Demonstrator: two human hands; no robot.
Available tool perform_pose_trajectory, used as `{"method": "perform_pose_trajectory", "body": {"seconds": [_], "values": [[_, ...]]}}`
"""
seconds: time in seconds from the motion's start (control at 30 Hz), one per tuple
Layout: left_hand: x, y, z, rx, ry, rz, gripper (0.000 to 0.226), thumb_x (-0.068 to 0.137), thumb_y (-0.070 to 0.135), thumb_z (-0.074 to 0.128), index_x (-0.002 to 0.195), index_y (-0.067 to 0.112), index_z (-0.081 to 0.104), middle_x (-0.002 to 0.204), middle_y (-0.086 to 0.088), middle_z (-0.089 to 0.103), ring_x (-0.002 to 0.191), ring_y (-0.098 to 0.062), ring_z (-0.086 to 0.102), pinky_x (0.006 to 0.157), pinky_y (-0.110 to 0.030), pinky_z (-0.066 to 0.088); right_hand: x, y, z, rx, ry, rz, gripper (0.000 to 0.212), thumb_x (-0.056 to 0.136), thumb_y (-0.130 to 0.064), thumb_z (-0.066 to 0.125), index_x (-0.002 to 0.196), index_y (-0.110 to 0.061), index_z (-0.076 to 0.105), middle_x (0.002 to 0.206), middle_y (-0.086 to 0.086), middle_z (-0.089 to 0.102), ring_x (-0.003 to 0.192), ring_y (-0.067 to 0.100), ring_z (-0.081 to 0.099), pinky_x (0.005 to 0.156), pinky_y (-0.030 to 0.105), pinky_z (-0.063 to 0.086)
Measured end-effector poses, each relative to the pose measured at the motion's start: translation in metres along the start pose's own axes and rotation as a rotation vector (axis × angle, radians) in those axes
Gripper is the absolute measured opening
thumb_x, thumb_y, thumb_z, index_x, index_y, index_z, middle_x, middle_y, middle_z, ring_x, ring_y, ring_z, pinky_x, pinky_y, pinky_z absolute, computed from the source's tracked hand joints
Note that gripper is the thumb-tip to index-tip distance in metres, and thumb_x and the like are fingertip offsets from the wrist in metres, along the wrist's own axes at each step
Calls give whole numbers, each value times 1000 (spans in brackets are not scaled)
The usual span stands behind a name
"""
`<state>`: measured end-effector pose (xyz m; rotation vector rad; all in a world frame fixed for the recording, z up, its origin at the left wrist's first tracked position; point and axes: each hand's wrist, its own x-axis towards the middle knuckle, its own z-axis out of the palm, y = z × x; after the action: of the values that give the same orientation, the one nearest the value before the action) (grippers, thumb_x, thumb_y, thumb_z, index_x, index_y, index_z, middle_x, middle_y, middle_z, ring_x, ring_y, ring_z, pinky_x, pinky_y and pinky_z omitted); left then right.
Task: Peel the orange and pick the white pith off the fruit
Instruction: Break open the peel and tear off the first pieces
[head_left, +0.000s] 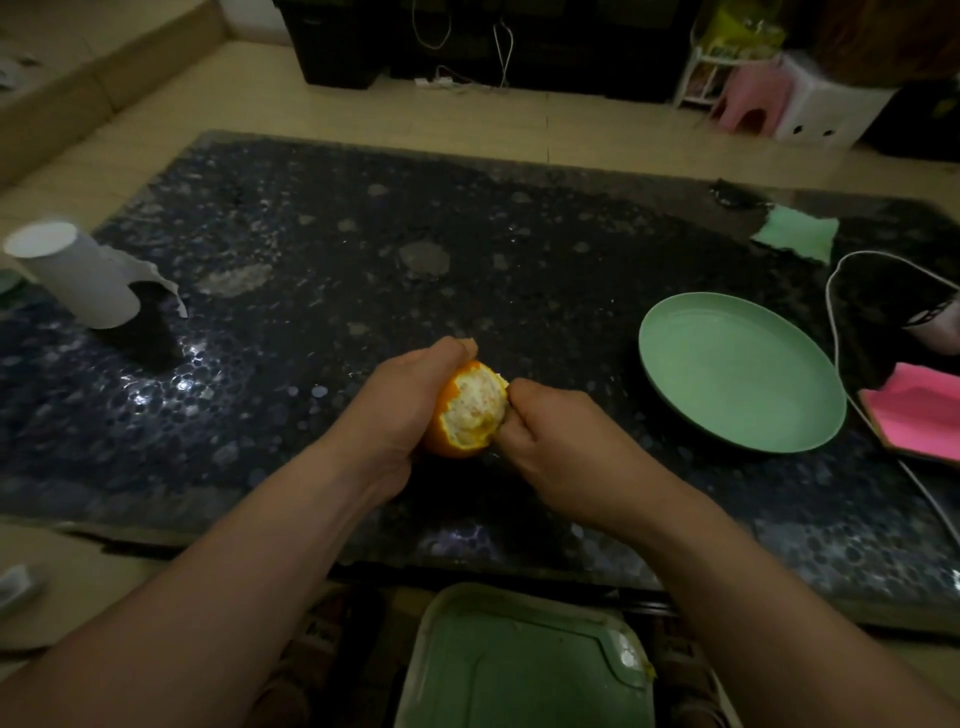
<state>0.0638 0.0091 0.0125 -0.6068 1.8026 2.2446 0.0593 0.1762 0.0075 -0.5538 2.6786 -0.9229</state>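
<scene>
The dark speckled table (363, 249) bears a paper roll (78, 280) at left; a green plate (737, 374), cloth (797, 236) and pink box (919, 410) at right.

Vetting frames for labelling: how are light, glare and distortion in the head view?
Head view: dim overall; glare spots on the glossy table near the paper roll; the wide-angle lens bows the table edges; the orange, gripped by left hand and right hand, is sharp enough to show pith.
</scene>
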Motion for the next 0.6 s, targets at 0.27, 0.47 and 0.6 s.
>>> {"method": "perform_pose_trajectory", "body": {"seconds": [0.27,0.47,0.6], "values": [[2,3,-9,-116,-41,-116,29,96,41,66,87,13,71,77,-9,73,62,-21,72,53,-30,57,0,4,-6,123,-57,-55,26,107,-31,43,86,-18,50,76,2,61,66,22,59,62,45,49],[3,5,-9,-47,-59,-72,31,94,46,71,92,15,75,88,-10,77,76,-22,75,80,-38,61,4,6,0,19,43,-71,26,103,-30,51,80,-18,46,72,-1,59,65,22,56,61,46,47],[1,6,-9,-56,-75,-61,29,95,44,70,87,16,73,80,-7,75,69,-19,73,70,-34,60,2,8,0,28,110,-91,26,98,-26,58,75,-19,48,65,-4,57,59,15,53,56,41,42]]}}
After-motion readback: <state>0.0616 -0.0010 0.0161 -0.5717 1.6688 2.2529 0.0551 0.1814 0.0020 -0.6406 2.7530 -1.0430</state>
